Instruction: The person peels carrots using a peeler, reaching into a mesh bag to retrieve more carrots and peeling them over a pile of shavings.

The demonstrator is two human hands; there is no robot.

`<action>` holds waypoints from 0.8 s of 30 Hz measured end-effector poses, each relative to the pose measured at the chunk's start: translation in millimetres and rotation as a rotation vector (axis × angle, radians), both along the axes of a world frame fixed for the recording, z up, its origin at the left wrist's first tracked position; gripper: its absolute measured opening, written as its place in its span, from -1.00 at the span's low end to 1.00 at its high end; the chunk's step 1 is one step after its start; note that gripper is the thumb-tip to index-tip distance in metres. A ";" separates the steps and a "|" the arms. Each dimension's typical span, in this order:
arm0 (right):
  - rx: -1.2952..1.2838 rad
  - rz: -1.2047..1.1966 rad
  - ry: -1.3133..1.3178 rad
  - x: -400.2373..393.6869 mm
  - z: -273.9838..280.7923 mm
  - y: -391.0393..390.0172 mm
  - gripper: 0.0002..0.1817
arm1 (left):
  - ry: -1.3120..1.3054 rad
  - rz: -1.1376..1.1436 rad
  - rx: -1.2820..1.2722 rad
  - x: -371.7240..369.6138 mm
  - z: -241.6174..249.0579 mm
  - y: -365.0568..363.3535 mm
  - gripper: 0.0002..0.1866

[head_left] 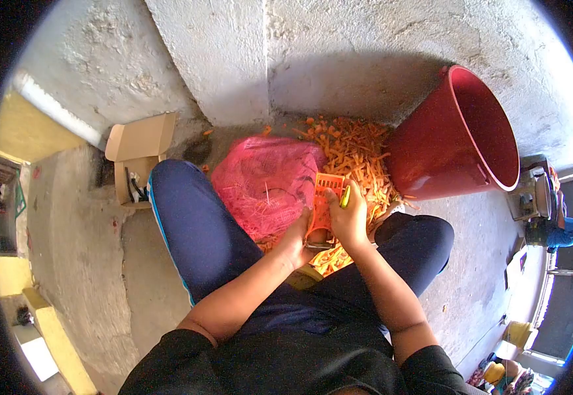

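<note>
In front of my lap, my left hand [294, 242] is closed around the lower left side of an orange perforated plastic holder [329, 183]. A dark edge shows at the holder's lower end, and its contents are mostly hidden. My right hand [352, 224] is closed on a small tool with a yellow-green handle [345, 197]; its working end cannot be made out. The right fingers also touch the holder's right side. Orange strips, like carrot peelings [352, 148], are heaped just beyond my hands. A pink mesh sack [267, 178] lies left of them, close to my left hand.
A large red bucket [424, 151] leans tilted at the right, beside the peelings. An open cardboard box [138, 151] stands left of my knee. A rough white wall [326, 39] rises behind. Far right, a person in blue [566, 230] is near a stand.
</note>
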State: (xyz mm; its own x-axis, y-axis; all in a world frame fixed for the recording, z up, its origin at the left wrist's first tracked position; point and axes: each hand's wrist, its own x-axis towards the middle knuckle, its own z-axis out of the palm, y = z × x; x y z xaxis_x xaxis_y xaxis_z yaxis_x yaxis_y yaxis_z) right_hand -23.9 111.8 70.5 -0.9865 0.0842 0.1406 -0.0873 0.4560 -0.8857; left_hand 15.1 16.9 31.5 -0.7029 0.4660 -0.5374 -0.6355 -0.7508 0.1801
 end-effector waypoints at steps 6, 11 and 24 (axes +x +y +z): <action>0.160 -0.259 0.088 -42.7 -21.7 31.8 -0.79 | 0.147 -0.217 -0.179 12.3 -11.1 -0.3 -0.53; -0.083 -0.272 0.150 -66.8 -26.4 75.6 -0.80 | -0.118 -0.246 -0.128 15.4 -26.6 -0.9 -0.55; 0.132 -0.059 0.070 1.0 -9.4 17.3 -0.77 | 0.015 -0.176 0.067 1.7 -41.6 1.2 -0.55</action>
State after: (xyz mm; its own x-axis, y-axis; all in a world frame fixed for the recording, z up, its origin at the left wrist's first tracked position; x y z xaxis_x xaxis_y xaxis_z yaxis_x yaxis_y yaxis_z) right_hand -22.9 129.1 61.0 -0.9677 0.1175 0.2228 -0.1169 0.5741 -0.8104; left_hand 16.8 18.0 -10.1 -0.6154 0.6166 -0.4911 -0.7555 -0.6391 0.1443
